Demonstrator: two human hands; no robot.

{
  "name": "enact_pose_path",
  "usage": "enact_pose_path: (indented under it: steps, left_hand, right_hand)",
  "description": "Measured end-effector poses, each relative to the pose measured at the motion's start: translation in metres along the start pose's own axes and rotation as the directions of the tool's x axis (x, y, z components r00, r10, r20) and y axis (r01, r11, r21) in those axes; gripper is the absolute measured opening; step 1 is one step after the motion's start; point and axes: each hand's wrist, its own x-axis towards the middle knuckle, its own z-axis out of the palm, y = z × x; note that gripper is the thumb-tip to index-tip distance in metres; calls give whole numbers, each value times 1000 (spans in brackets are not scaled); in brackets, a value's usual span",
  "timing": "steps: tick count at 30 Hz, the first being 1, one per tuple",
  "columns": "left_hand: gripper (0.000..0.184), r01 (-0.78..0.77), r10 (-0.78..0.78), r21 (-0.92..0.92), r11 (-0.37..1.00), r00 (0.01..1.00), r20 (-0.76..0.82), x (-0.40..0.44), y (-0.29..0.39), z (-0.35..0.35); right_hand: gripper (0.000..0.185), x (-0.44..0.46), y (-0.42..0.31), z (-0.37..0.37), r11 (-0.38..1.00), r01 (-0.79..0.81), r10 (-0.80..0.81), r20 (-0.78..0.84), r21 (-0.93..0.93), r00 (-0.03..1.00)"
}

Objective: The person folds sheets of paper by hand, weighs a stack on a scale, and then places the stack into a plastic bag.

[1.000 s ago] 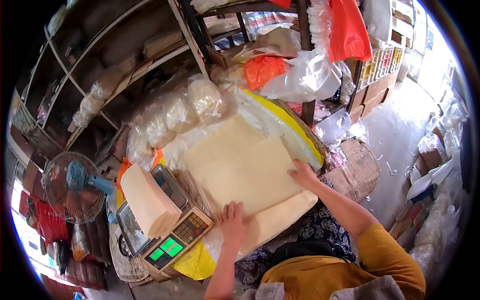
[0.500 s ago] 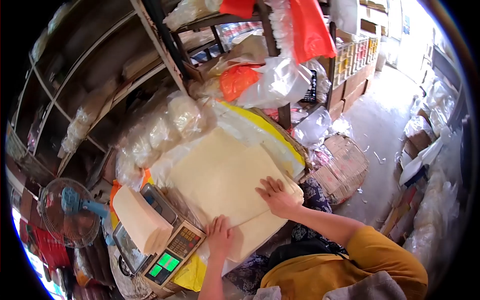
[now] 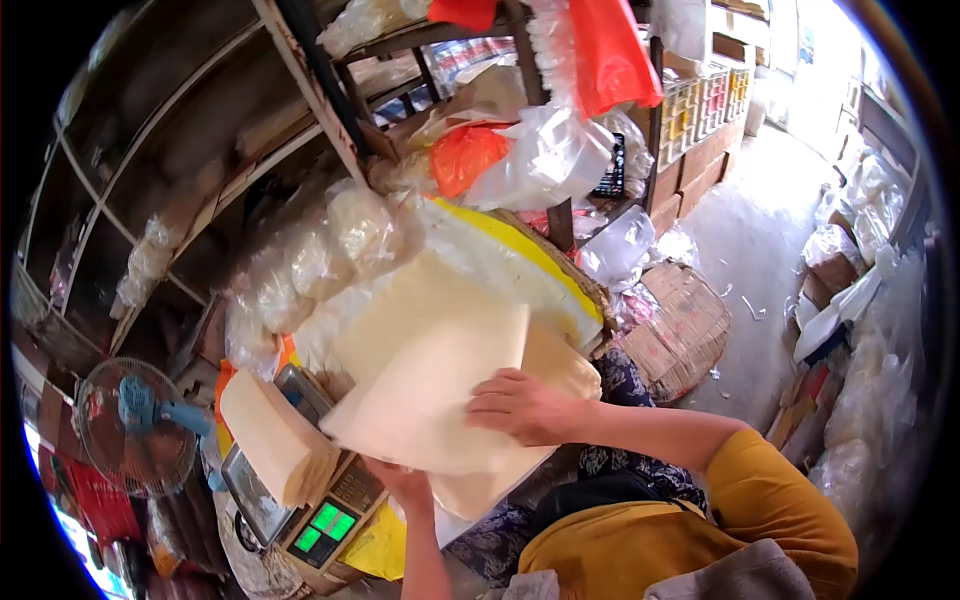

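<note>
A pale cream sheet is lifted and curved above more flat cream sheets on the work surface. My left hand is at its lower left edge, fingers partly under the sheet and closed on it. My right hand lies on the sheet's right part, with its fingers extended across it. Left of my left hand is a scale with a green lit display. A folded stack of cream sheets rests on the scale's metal tray.
Clear bags of goods line the back of the surface, beneath dark shelves. A fan stands at left. Flattened cardboard lies on the floor at right, and an orange bag sits behind.
The top sheet has been raised from the pile and curves toward the scale. My left hand has moved left to its edge, and my right hand has moved left across it.
</note>
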Motion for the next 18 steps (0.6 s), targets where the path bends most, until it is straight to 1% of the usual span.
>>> enact_pose_path:
  steps: [1,2,3,4,5,7,8,9,10,11,12,13,14,15,16,17,18]
  left_hand:
    - [70,11,-11,7,1000,1000,-20,-3,-17,-5]
    - [67,-130,121,155,979,991,62,-7,-47,-12]
    - [64,-270,228,290,918,959,168,-14,-64,-21]
    - [46,-118,92,155,981,982,164,-21,-60,-24]
    - [23,-538,416,213,815,801,431,-15,-67,-33]
    - [16,-438,237,191,878,746,622,-15,-47,-38]
    - [16,-431,230,199,880,753,617,-15,-47,-35]
    - [20,-43,-62,211,976,884,464,-17,-47,-31]
    - [25,346,-377,150,926,872,312,-16,-46,-27]
    - [25,346,-377,150,926,873,311,-13,-46,-23]
    - [38,380,-432,224,897,861,267,-9,-46,-20]
    - [52,412,-481,295,862,848,221,-5,-45,-16]
    - [52,408,-478,296,864,849,226,-3,-43,-7]
    - [61,108,-202,463,880,967,157,-4,-40,2]
    - [71,-172,106,621,765,984,141,-6,-39,8]
    - [71,-171,107,621,765,984,140,-7,-43,11]
    - [76,-351,109,722,596,927,360,-6,-49,14]
  right_hand:
    - [47,-15,3,1,1000,-20,20,4,22,1000]
    - [48,-36,11,8,993,-71,69,29,94,997]
    - [50,-59,22,19,978,-126,118,59,167,991]
    - [51,-84,36,31,928,-256,220,155,269,963]
    - [52,-101,44,37,855,-385,308,258,348,916]
    - [46,-98,44,18,717,-465,373,276,520,886]
    - [33,-93,46,17,603,-577,491,314,552,813]
    - [33,-85,46,15,600,-578,488,319,553,812]
    - [28,-75,46,12,485,-770,675,382,414,631]
    - [30,-67,45,8,323,-910,821,402,260,406]
    - [38,-72,61,24,380,-909,822,388,170,416]
    - [38,-69,61,27,380,-909,823,386,171,416]
    - [37,-64,60,31,444,-886,843,272,132,463]
    - [36,-60,59,34,501,-861,846,158,84,508]
    - [36,-58,59,34,501,-861,847,157,84,508]
    - [39,-57,60,35,483,-871,855,165,90,491]
    - [44,-55,60,35,463,-881,864,173,95,473]
